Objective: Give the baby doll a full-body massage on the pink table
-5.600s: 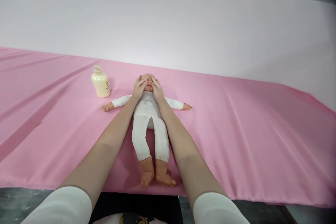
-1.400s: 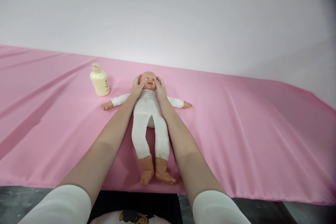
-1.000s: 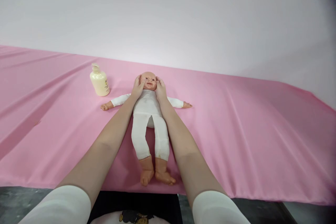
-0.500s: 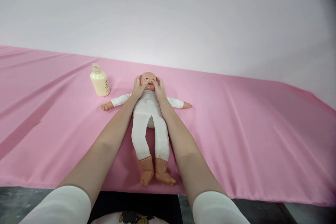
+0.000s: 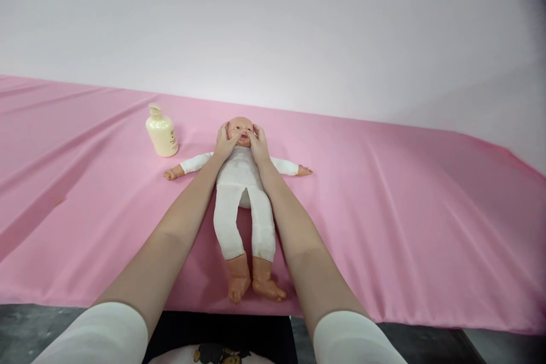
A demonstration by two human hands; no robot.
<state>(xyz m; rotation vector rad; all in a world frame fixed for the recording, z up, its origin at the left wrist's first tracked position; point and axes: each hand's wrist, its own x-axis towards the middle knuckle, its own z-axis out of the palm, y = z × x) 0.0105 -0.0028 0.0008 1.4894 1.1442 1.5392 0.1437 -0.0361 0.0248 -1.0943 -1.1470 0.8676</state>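
A baby doll (image 5: 241,170) with a white cloth body lies on its back, its head away from me and its feet toward me. My left hand (image 5: 224,143) cups one side of the doll's head, with the thumb on the cheek by the mouth. On the opposite side, my right hand (image 5: 258,144) holds the head in the same way, its thumb near the nose. Both hands' fingers wrap round the sides of the head and are partly hidden. The doll's arms stretch out sideways beyond my wrists.
A cream pump bottle (image 5: 162,135) stands upright to the left of the doll's head. Pink cloth (image 5: 367,227) with some creases covers the table. Behind it rises a plain white panel (image 5: 273,34). The table's front edge runs just below the doll's feet.
Both hands stay on the doll's head, with at most a very slight shift of the thumbs. Doll and bottle have not moved.
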